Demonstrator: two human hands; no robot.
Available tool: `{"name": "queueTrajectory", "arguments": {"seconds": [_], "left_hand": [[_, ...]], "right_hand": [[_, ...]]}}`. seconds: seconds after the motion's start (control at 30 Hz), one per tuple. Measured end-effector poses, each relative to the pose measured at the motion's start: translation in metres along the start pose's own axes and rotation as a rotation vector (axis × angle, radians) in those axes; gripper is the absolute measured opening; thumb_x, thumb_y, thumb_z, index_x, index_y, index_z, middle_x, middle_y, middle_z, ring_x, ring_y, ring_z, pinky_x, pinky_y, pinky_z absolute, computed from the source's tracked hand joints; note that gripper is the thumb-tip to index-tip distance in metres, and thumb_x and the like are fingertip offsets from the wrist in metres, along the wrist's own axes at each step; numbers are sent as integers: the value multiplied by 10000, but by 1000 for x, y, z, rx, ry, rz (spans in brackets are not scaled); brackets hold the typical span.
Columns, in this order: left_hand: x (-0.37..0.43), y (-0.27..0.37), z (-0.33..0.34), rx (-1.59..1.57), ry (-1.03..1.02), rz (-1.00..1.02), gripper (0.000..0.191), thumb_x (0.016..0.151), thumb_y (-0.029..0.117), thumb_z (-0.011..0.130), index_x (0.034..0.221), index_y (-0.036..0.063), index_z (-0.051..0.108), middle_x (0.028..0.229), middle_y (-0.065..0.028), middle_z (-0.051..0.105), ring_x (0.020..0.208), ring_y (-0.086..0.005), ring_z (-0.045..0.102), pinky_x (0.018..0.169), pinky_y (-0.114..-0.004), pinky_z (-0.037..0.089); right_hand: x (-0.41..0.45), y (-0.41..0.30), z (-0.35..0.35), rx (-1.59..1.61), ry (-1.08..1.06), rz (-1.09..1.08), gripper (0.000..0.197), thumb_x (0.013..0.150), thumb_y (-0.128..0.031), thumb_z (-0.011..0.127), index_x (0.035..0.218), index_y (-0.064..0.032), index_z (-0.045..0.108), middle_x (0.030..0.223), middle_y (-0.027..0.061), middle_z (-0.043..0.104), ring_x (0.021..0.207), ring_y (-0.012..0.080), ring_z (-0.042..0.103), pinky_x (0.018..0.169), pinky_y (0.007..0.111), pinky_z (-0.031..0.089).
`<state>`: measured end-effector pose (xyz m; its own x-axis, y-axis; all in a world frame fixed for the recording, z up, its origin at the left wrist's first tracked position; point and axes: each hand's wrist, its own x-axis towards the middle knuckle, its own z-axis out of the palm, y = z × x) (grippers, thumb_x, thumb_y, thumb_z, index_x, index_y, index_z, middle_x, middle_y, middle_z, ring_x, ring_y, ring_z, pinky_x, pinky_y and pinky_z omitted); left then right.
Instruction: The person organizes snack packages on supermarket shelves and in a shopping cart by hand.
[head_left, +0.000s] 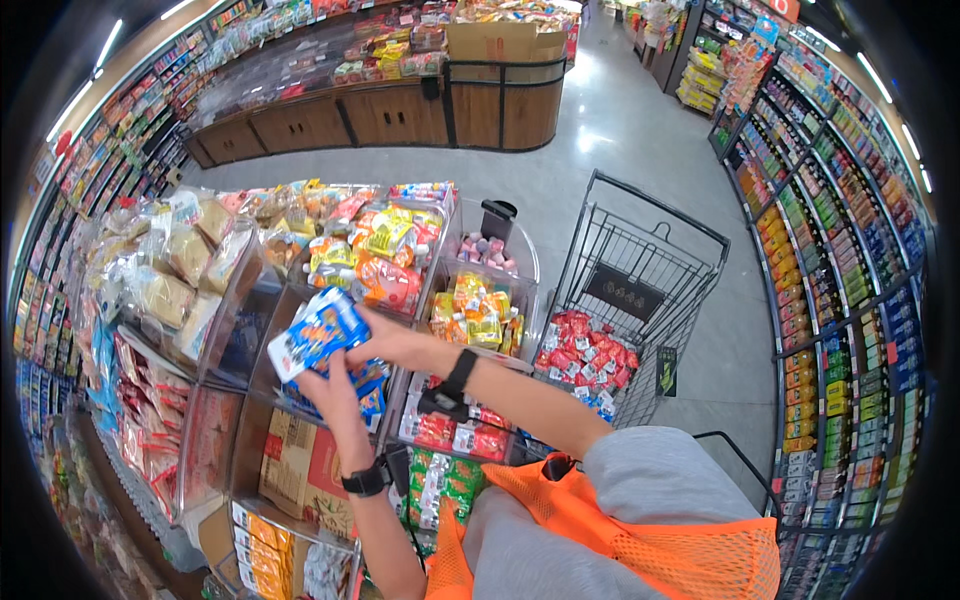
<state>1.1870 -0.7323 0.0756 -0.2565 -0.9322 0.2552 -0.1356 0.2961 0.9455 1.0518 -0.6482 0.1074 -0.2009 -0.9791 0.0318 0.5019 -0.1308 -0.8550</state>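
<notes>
A small stack of blue snack packets (326, 322) with white ends is held between my two hands. My left hand (330, 390) grips it from below, thumb against the packets. My right hand (382, 337) has hold of its right side. Beneath them, more blue packets (371, 401) lie in a clear-walled compartment of the display bin, partly hidden by my hands. Yellow and orange pouches (386, 251) fill the compartment just beyond. Red and white packets (454, 435) lie under my right forearm, and green packets (442, 484) sit nearer my body.
A wire shopping cart (637, 277) stands at the right, holding red packets (589, 352) and some blue ones. A cardboard box (307, 469) sits in a nearer compartment. Bagged bread-like goods (176, 262) are piled at the left. Stocked shelves (840, 322) line the right side.
</notes>
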Motion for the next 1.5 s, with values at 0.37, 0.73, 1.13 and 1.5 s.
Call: {"name": "queueTrajectory", "arguments": {"seconds": [0.37, 0.73, 1.13, 1.5], "left_hand": [[-190, 106, 142, -133, -505, 271, 686, 794, 108, 699, 1386, -58, 396, 1296, -239, 488, 1154, -378, 514, 1037, -473, 382], [-344, -8, 167, -149, -1084, 45, 866, 708, 228, 747, 1454, -4, 373, 1394, -271, 467, 1291, -425, 462, 1119, -462, 349], [-107, -51, 6, -147, -906, -224, 482, 920, 167, 663, 1347, -23, 547, 1283, -137, 634, 1170, -218, 609, 990, -340, 490], [48, -29, -87, 504, -619, -550, 1061, 853, 602, 577, 1564, -41, 121, 1628, -274, 76, 1522, -396, 28, 1217, -503, 44]], "right_hand": [[-260, -32, -109, -203, 663, -154, 738, 785, -18, 782, 1424, -34, 413, 1242, 89, 612, 1069, 172, 633, 925, 324, 532], [-453, 73, -118, -134, 998, 121, 429, 841, -44, 688, 1248, -40, 552, 972, 25, 648, 835, 112, 627, 712, 282, 509], [-399, 138, -194, -760, 512, 561, 573, 866, -208, 750, 1348, 3, 521, 1182, 174, 658, 1062, 220, 645, 897, 345, 522], [-68, 56, 39, -1485, 0, -439, 365, 867, -266, 699, 1153, -57, 613, 1023, 187, 657, 988, 356, 647, 825, 466, 507]]}}
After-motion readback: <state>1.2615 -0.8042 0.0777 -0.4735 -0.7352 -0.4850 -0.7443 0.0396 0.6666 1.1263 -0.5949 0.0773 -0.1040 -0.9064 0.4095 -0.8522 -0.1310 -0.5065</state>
